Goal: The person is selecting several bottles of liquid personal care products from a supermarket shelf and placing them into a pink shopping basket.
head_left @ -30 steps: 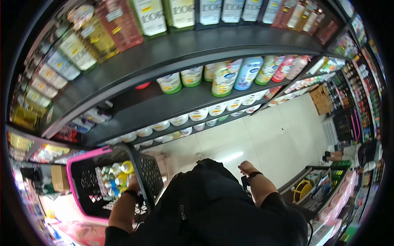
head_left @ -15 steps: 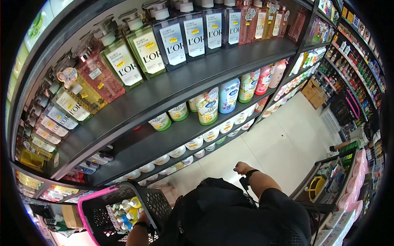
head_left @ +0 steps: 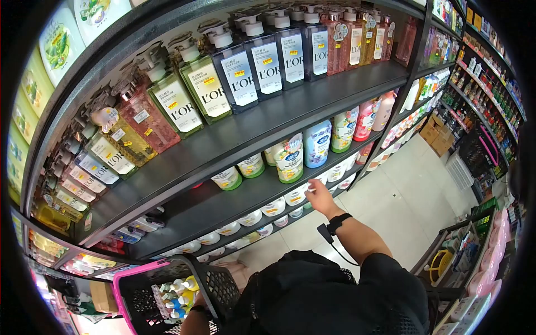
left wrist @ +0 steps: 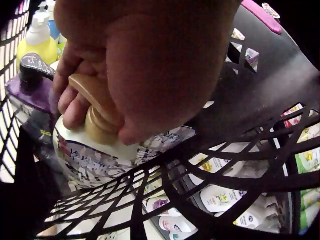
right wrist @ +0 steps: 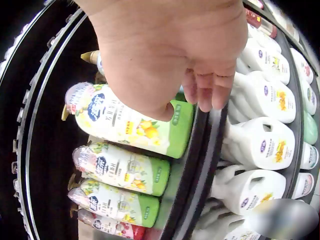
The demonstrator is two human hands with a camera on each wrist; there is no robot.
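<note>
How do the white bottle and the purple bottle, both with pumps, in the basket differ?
The white bottle has a gold pump; the purple bottle a nearly black one. The left hand grips the gold pump, not the black one. Both sit in the black plastic basket.

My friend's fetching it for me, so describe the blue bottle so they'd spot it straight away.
Find the black shelf unit with square pump bottles lined up on it. Look to the shelf just below. The blue bottle stands between two green-bottomed bottles, its body blue where theirs are mostly white.
</note>
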